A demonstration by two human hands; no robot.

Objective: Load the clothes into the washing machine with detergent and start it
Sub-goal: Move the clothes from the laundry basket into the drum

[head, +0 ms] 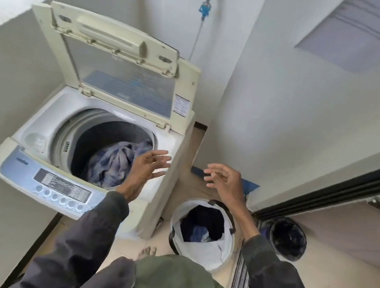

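Observation:
A white top-loading washing machine [34, 126] stands at the left with its lid [121, 68] raised. Blue and white clothes [114, 163] lie inside its drum. A white laundry basket [213, 252] sits on the floor to the machine's right, holding dark and blue clothes [202, 224]. My left hand [146, 169] hovers open over the drum's right rim, holding nothing. My right hand [225, 180] is open too, fingers spread, in the air above the basket. The control panel [62, 187] with a row of round buttons faces me. No detergent container shows.
A tap with a blue fitting and hose [206, 7] hangs on the wall behind the machine. A dark round bin [288, 237] stands right of the basket by a sliding door track [338, 190]. A blue item [250, 186] lies on the floor. Walls close in left and right.

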